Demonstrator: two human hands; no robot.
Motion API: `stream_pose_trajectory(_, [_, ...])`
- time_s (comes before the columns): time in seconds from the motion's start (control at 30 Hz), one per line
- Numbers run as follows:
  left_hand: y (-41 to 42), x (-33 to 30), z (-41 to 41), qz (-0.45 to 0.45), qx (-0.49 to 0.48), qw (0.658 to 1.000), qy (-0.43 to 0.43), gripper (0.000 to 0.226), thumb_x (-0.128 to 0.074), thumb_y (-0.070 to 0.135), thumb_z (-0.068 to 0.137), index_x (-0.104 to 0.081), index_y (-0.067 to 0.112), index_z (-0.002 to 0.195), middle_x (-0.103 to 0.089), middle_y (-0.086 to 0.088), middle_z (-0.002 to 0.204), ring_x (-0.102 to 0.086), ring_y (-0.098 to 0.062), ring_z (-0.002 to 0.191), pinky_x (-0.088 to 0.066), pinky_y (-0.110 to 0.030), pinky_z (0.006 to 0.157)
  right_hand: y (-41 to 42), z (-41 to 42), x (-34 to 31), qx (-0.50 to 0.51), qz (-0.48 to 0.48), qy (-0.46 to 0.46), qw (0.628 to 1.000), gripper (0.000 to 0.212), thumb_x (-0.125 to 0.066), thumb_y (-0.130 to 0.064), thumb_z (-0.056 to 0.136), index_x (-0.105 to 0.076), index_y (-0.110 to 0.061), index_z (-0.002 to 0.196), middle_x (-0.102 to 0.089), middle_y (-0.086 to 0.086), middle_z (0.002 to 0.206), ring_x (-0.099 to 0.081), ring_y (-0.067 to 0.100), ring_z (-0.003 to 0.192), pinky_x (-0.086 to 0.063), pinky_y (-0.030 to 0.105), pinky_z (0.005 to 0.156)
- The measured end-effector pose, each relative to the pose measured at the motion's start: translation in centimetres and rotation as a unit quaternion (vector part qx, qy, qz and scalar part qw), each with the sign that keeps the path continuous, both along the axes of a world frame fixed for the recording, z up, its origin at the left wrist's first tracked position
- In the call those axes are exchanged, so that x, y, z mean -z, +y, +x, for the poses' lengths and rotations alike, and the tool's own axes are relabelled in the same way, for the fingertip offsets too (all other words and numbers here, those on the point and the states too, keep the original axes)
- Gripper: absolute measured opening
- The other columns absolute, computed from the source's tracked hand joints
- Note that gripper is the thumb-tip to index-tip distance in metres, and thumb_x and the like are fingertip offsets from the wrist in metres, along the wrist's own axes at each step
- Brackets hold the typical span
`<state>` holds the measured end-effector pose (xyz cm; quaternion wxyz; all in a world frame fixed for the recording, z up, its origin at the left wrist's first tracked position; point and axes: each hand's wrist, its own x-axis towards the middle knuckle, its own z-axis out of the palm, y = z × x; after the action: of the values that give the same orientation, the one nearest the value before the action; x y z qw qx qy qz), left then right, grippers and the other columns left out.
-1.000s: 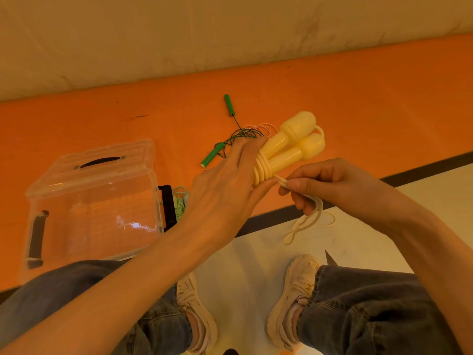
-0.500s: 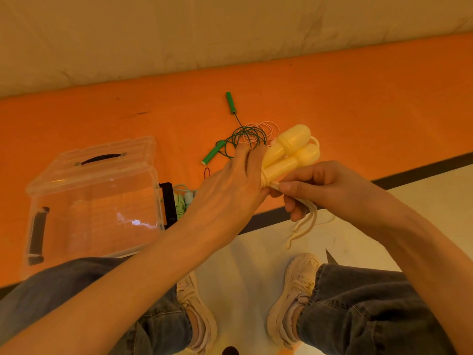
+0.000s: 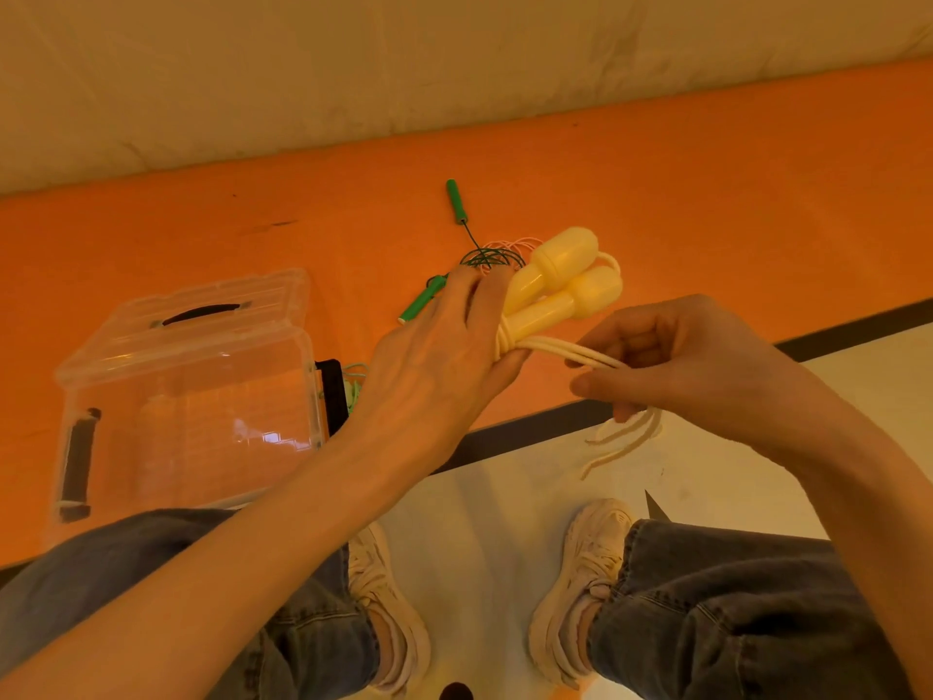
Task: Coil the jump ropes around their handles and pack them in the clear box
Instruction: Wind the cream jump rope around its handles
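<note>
An orange mat covers the floor beside a beige padded wall. A dark strip borders the mat, next to a white floor. Two cream sneakers and grey jeans show at the bottom.

Bare forearms, no sleeves, faded grey-blue jeans, chunky cream trainers

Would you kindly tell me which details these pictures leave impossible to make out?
- Head view: the lower yellow handles and how many rope turns wrap them, hidden by the left hand.
- Pale green item beside the clear box: mostly hidden by the left hand.
- Pink cord: largely behind the handles.
</note>
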<state>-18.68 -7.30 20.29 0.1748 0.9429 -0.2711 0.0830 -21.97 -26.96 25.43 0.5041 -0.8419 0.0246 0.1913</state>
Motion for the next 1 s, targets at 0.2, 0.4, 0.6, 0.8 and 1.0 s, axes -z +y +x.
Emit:
stream_pose_trajectory(0.2, [0.2, 0.2, 0.4, 0.031, -0.019, 0.999, -0.013, 0.055, -0.038, 0.047, 0.09, -0.05, 0.009, 0.129, -0.053, -0.009, 0.108, -0.054, -0.018, 0.071, -0.025, -0.025, 0.044, -2.4, -0.3, -0.8, -0.009, -0.043, -0.072, 0.996, 0.035, -0.076, -0.012, 0.073, -0.058, -0.026, 0.1, -0.068, 0.003, 0.077, -0.065, 0.021, 0.062, -0.052, 0.025, 0.053])
stream_pose_trajectory(0.4, [-0.3, 0.7, -0.3, 0.072, 0.028, 0.997, -0.02, 0.053, -0.044, 0.045, 0.086, -0.056, 0.01, 0.124, -0.058, -0.009, 0.103, -0.061, -0.024, 0.065, -0.024, -0.024, 0.043, -1.4, -0.2, -1.5, 0.029, -0.073, -0.287, 0.955, 0.017, -0.07, -0.035, 0.071, -0.063, -0.033, 0.087, -0.066, -0.005, 0.076, -0.06, 0.023, 0.068, -0.048, 0.035, 0.057])
stream_pose_trajectory(0.6, [-1.0, 1.2, -1.4, 0.063, 0.117, 0.99, -0.038, 0.055, -0.04, 0.048, 0.084, -0.056, 0.01, 0.119, -0.059, -0.005, 0.093, -0.06, -0.02, 0.062, -0.026, -0.025, 0.04, -0.7, 0.7, -0.8, 0.053, -0.073, -0.286, 0.954, 0.016, -0.075, -0.031, 0.072, -0.072, -0.024, 0.086, -0.071, -0.007, 0.084, -0.064, 0.02, 0.075, -0.05, 0.035, 0.065])
stream_pose_trajectory(0.8, [-1.3, 1.0, -2.4, 0.008, 0.129, 0.991, -0.039, 0.082, -0.037, 0.053, 0.081, -0.027, 0.004, 0.146, -0.063, 0.001, 0.087, -0.057, -0.013, 0.058, -0.036, -0.023, 0.037, -0.9, 1.4, 0.1, 0.037, -0.086, -0.253, 0.963, 0.013, -0.077, -0.03, 0.072, -0.073, -0.023, 0.083, -0.069, 0.004, 0.074, -0.051, 0.02, 0.06, -0.038, 0.023, 0.052])
stream_pose_trajectory(1.0, [-1.4, 0.8, -2.5, 0.022, 0.186, 0.981, -0.059, 0.076, -0.043, 0.051, 0.085, -0.027, 0.012, 0.148, -0.056, 0.001, 0.092, -0.056, -0.015, 0.065, -0.034, -0.026, 0.042, -1.1, 1.6, 0.2, 0.028, -0.095, -0.233, 0.967, 0.011, -0.076, -0.023, 0.074, -0.074, -0.018, 0.083, -0.067, -0.017, 0.068, -0.052, 0.008, 0.056, -0.036, 0.015, 0.047])
